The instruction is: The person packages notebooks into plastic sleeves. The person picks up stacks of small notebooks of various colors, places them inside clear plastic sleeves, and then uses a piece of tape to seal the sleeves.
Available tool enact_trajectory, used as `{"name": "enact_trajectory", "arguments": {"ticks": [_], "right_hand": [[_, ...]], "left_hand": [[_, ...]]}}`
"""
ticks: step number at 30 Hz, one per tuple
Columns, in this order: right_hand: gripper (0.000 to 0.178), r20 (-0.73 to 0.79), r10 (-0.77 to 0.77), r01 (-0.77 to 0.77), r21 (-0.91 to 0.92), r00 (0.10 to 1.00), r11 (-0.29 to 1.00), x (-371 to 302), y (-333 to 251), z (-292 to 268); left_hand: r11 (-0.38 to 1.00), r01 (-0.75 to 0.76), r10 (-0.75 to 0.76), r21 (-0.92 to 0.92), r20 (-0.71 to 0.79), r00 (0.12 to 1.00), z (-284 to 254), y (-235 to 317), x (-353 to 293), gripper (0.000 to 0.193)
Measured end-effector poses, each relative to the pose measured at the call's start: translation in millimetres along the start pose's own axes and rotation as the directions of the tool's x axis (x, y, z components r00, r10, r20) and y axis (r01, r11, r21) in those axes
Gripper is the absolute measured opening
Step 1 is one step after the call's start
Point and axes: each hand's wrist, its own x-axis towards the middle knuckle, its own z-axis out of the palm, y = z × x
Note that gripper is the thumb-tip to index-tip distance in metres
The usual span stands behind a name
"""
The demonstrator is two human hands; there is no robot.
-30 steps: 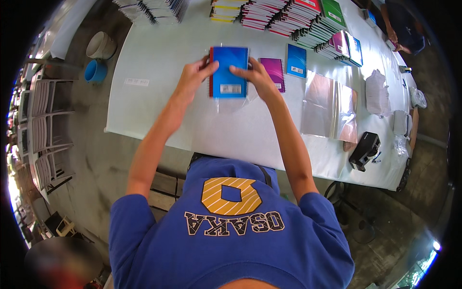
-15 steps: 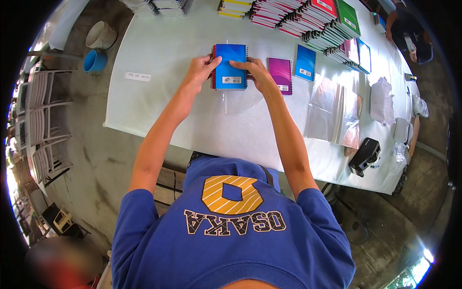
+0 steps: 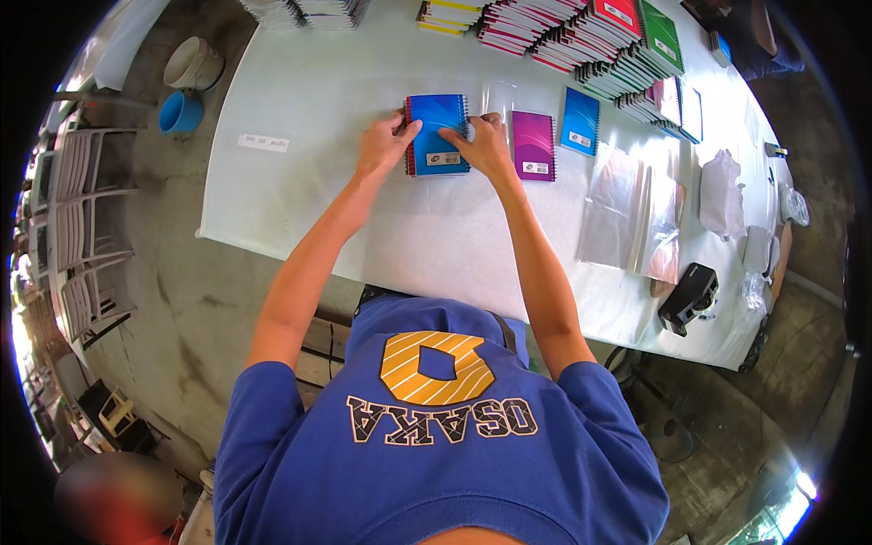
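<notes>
A small stack of spiral notebooks (image 3: 438, 118) lies in front of me, a blue cover on top and a red edge showing at its left side. My left hand (image 3: 386, 145) grips the stack's left side, thumb on the cover. From the right, my right hand (image 3: 486, 145) holds the opposite edge near the wire binding, its thumb also on the cover. Clear plastic film (image 3: 501, 94) shows around the stack on the table. Just right of my right hand lies a purple notebook (image 3: 533, 136), with a single blue notebook (image 3: 579, 118) beyond it.
Tall notebook piles (image 3: 554, 41) line the table's far side. Clear plastic sheets (image 3: 613, 218), a black box-shaped device (image 3: 690, 298) and a wrapped bundle (image 3: 720, 193) lie at the right. A paper strip (image 3: 263, 143) is at the left. Another person (image 3: 767, 41) stands at the far right.
The notebook stack has shifted slightly nearer to me, with both hands still on it. Plastic film now shows at its upper right. The person at the far right has moved.
</notes>
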Motion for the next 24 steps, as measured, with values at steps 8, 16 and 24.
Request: {"name": "enact_trajectory", "arguments": {"ticks": [8, 16, 24], "right_hand": [[0.043, -0.38, -0.311, 0.08, -0.515, 0.871, 0.853, -45, 79, -17], [0.041, -0.576, -0.241, -0.242, -0.636, 0.781, 0.733, -77, 128, -49], [0.023, -0.472, -0.036, 0.153, 0.211, 0.881, 0.965, -69, 31, 2]], "left_hand": [[0.952, -0.167, 0.225, 0.256, -0.217, 0.95, -1, -27, -11, 0.047], [0.539, -0.403, 0.586, 0.739, 0.015, 0.81, -24, -73, -20, 0.048], [0.986, -0.133, 0.139, -0.103, 0.053, 0.989, -30, -17, -28, 0.057]]}}
